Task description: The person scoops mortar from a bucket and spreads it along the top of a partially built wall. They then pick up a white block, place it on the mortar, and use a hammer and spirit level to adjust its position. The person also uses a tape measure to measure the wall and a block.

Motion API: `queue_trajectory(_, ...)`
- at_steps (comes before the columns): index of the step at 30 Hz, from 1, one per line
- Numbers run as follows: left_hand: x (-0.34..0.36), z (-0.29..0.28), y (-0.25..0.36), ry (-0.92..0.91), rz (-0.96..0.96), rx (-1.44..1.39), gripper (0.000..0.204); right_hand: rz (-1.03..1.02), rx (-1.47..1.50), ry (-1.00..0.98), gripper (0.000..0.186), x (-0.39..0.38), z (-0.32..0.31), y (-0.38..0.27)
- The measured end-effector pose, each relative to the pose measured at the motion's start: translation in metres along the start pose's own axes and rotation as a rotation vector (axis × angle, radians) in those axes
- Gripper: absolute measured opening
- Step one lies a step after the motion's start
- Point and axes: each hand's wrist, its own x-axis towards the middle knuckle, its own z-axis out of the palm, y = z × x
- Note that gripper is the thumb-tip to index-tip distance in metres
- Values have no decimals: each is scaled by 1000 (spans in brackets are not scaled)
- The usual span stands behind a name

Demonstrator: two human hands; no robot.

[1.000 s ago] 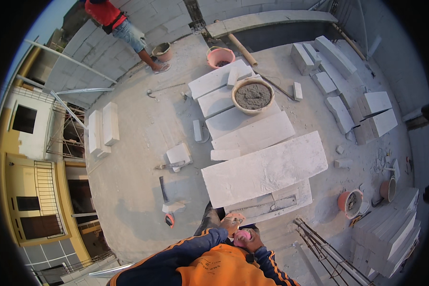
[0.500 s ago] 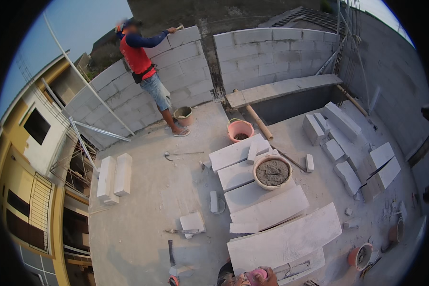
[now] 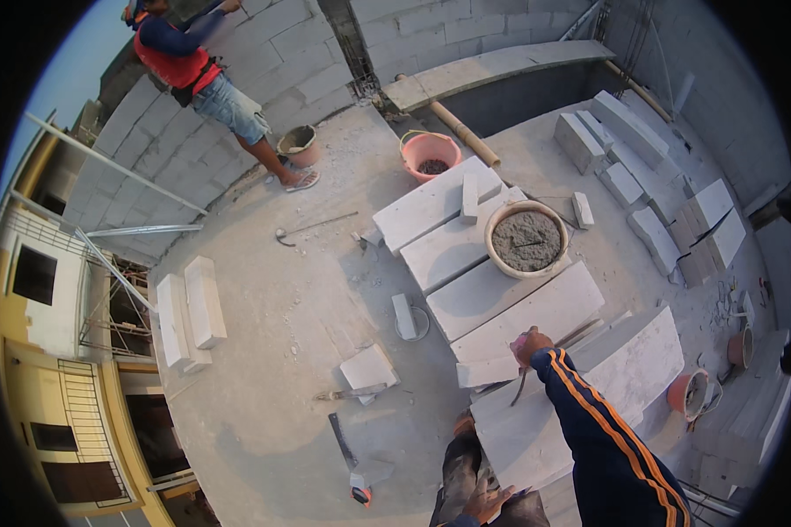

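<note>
My right hand [image 3: 529,346] is closed round a small pink object [image 3: 520,341]; its kind is mostly hidden by the fingers. A thin dark strip [image 3: 520,386] hangs below that fist, over the white blocks. Under my right arm lies a large pale block [image 3: 624,369], tilted across others. My left hand [image 3: 488,503] is low at the lower edge beside my leg, its fingers spread and nothing seen in them. Just beyond my right hand lies a long white block [image 3: 545,316]. A round tub of grey mortar [image 3: 526,239] stands on the blocks further off.
A handsaw [image 3: 343,441] and a small orange-black tool [image 3: 361,496] lie on the floor at left. Pink bucket [image 3: 431,154], long steel rod [image 3: 321,227] and stacked blocks [image 3: 204,303] stand or lie about. Another person [image 3: 198,83] works at the far wall, near an open pit [image 3: 536,105].
My right arm has reached forward over the blocks, carrying the pink object away from the lower edge. My left hand is now apart from it, by my leg. The view has shifted.
</note>
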Motion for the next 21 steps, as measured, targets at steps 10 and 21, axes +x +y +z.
queue_trajectory(10,57,-88,74,134,107,101,104,-190,-320,-188,58,197,188,36)
queue_trajectory(21,71,-87,107,156,120,186,97,-217,153,902,42,52,-161,114)
